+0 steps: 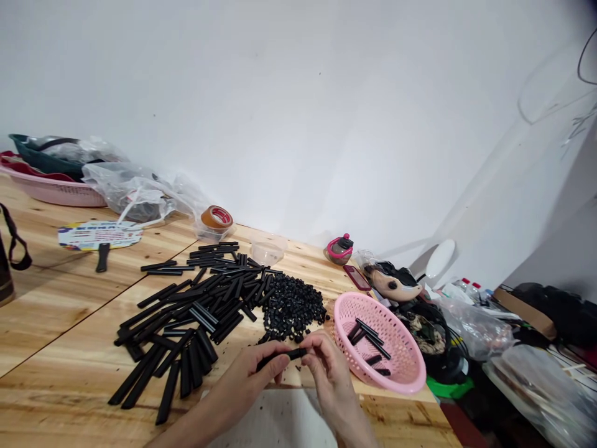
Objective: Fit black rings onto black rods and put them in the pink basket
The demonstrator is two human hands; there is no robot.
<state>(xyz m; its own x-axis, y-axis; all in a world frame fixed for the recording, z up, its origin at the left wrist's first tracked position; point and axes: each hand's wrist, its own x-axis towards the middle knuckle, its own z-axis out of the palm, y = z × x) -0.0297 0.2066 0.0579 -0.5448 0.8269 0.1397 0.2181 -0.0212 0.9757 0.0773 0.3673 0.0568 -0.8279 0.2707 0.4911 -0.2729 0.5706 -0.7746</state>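
Note:
My left hand (pixel 252 373) and my right hand (pixel 326 367) meet over the near edge of a wooden table (pixel 60 311). Together they pinch one short black strip (pixel 285 356), the left at its near end and the right at its far end. Just beyond lies a big pile of black strips (pixel 196 311) and a heap of small black caps (pixel 291 306). A pink perforated basket (pixel 401 373) with a few black strips inside sits right of my right hand.
A tape roll (pixel 217 218), clear plastic bags (pixel 140 190) and a pink tray (pixel 51 190) stand at the back left. A small clear cup (pixel 267 252) is behind the pile. Clutter of bags, bottles and a lamp (pixel 441 256) fills the right side.

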